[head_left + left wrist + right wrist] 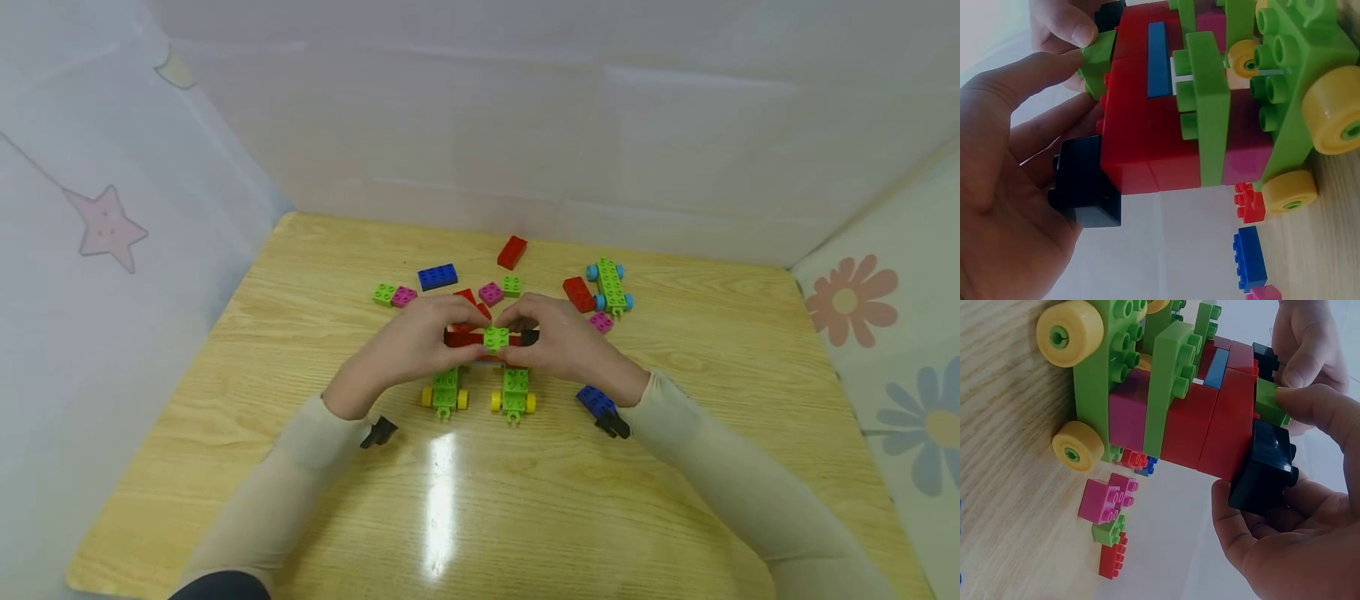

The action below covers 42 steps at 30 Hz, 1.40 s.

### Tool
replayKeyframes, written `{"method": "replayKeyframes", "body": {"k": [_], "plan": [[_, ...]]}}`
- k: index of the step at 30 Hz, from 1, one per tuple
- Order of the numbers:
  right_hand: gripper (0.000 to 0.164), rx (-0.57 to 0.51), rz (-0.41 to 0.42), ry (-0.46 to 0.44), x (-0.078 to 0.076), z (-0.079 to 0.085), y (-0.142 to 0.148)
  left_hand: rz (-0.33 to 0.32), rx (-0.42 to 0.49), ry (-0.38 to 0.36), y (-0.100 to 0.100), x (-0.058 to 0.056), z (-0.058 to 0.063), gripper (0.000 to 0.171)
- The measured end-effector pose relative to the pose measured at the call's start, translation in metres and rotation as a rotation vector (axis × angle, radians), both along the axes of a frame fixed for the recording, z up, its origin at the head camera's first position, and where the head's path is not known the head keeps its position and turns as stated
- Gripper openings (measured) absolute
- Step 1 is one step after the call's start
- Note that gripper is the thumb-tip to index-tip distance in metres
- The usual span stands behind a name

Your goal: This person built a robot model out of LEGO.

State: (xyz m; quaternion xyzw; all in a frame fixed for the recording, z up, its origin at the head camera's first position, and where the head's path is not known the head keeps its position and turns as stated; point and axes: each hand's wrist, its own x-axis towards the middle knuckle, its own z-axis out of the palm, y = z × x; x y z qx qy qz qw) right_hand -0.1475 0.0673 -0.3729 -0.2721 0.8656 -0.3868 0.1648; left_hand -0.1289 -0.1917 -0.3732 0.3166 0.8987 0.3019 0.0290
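My left hand (431, 337) and right hand (558, 337) meet over a built stack of toy bricks, thumbs and fingers pinching a small green brick (496, 337) on its top from both sides. Beneath it run red bricks (1125, 119), with a black brick (1088, 181) at the left end and another black brick (1263, 465) at the right. Lower down are a blue brick (1159, 59), upright-looking green plates (1171, 387) and purple bricks (1127, 406). Two green wheeled bases (515, 392) with yellow wheels (1335, 109) carry the stack on the table.
Behind the hands lie a blue brick (437, 277), a red brick (512, 252), and small pink (491, 293) and green bricks (512, 286). A green base with blue wheels (611, 283) stands back right. Near my right wrist is another blue brick (596, 402). White cloth (487, 150) borders the table.
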Motion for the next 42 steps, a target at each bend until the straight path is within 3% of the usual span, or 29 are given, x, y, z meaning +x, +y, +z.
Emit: {"method": "replayKeyframes", "body": {"k": [18,37,42], "plan": [[0.036,-0.002,-0.01,-0.005,-0.0015,-0.0026,-0.0013,0.029,0.027,-0.072,0.0013,0.0019,-0.0006,0.03],[0.037,0.0,-0.023,-0.033,0.0008,-0.0055,0.0011,0.013,0.021,-0.076,0.0015,0.0008,-0.0016,0.032],[0.038,0.018,-0.017,0.0,0.0022,-0.0038,0.0001,0.012,0.009,-0.083,-0.0001,-0.0001,0.0032,0.032]]}}
